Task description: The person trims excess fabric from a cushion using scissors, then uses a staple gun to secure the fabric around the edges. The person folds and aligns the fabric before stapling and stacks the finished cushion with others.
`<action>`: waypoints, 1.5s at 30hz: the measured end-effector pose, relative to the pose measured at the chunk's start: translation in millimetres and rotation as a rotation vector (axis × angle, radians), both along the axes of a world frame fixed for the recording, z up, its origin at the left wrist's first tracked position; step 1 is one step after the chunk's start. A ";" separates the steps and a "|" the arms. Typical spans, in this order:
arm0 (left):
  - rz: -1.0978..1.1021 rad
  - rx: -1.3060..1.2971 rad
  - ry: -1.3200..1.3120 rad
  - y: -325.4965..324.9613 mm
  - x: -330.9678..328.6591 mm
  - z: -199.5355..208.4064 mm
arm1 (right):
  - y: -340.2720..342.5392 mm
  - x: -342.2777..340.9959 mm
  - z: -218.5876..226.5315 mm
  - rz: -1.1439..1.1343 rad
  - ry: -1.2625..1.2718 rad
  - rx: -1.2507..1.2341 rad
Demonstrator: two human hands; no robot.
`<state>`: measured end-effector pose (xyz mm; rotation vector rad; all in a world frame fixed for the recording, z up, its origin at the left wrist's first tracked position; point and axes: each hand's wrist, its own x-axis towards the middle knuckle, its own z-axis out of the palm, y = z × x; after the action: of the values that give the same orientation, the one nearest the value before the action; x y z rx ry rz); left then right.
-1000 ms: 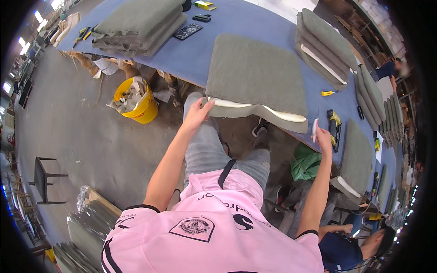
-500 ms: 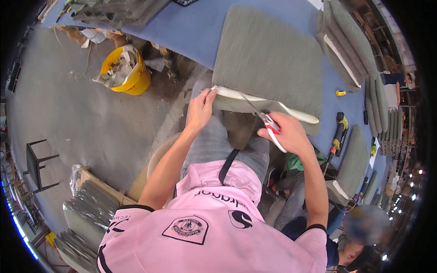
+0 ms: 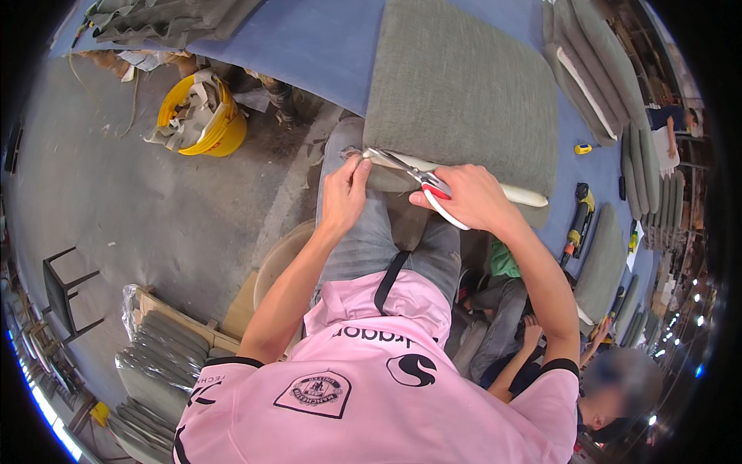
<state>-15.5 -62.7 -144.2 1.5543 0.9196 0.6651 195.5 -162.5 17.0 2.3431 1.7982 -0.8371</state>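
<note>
A grey-green fabric seat cushion [image 3: 464, 93] lies on the blue table with its near edge toward me. Along that edge a white strip [image 3: 525, 196] of padding shows under the cover. My left hand [image 3: 345, 193] pinches the material at the cushion's near left corner between thumb and fingers. In my right hand [image 3: 468, 197] is a pair of scissors [image 3: 427, 179] with red and white handles. Its blades point left and lie along the white edge, with the tips close to my left fingertips. The blades look slightly apart.
On the blue tabletop [image 3: 309, 54], right of the cushion, are a small yellow tape measure [image 3: 583, 148], a yellow-and-black power tool [image 3: 578, 220] and stacked cushions [image 3: 583, 77]. A yellow bucket [image 3: 224, 135] of scraps stands on the floor at left. Another person [image 3: 502, 309] sits close on my right.
My right hand has moved left with the scissors, bringing the blade tips from mid-edge to the left corner by my left hand. The left hand keeps its pinch.
</note>
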 end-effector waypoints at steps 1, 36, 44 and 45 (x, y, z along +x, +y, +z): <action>-0.014 -0.006 0.011 -0.3 0.5 0.2 | 1.4 0.3 -1.0 -0.005 0.008 0.013; 0.088 0.032 0.083 19.7 -12.3 40.1 | -55.9 -101.9 -97.4 -0.594 0.993 0.085; 0.087 -0.035 0.093 16.9 -10.0 44.5 | -54.0 -100.3 -93.8 -0.590 1.093 0.117; 0.090 -0.026 0.102 17.3 -10.4 46.5 | -51.3 -100.4 -94.0 -0.602 1.064 0.120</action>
<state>-25.9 -45.4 -97.7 1.5423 1.0752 0.6397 95.1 -213.8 -77.0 2.7838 1.2587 -2.4680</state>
